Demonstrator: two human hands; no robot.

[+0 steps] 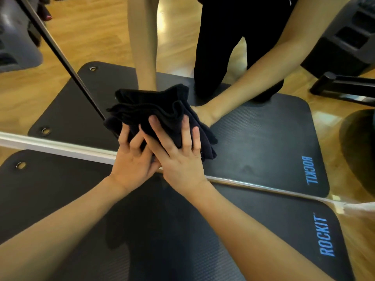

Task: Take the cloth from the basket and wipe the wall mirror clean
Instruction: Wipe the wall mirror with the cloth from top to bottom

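A bunched black cloth (154, 112) is pressed against the low part of the wall mirror (263, 126), just above its silver bottom frame. My right hand (178, 151) lies flat on the cloth with fingers spread and straight. My left hand (132, 159) sits beside it, partly under the right hand, its fingers curled into the cloth's lower left folds. The mirror shows the reflection of my arms and dark trousers. No basket is in view.
A black exercise mat (172, 240) marked ROCKIT lies on the wooden floor under my arms, up to the mirror's frame (60, 148). A dark vertical seam (60, 55) divides the mirror panels. Dark gym equipment (349, 37) is reflected at the upper right.
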